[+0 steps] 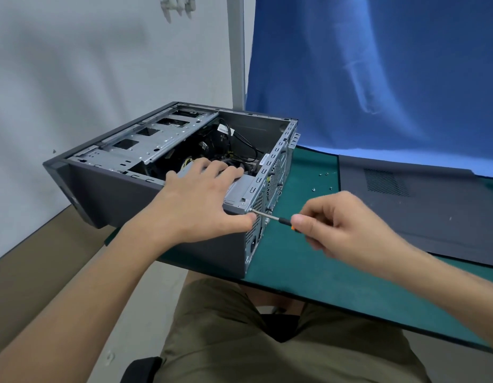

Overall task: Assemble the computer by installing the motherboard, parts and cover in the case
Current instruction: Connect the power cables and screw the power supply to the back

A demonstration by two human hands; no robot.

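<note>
A flat dark green mat (309,272) covers the table top. A big blue cloth (378,64) hangs behind it and comes down to the back of the mat. A tall grey metal post (238,51) stands straight up, just beside the cloth's left edge. Left of the post is a plain white wall (87,78). Some small white hooks (177,6) stick out near its top, but they look blurry. Below the wall is a brown floor (32,286). A black chair seat (280,326) shows under the table.
</note>
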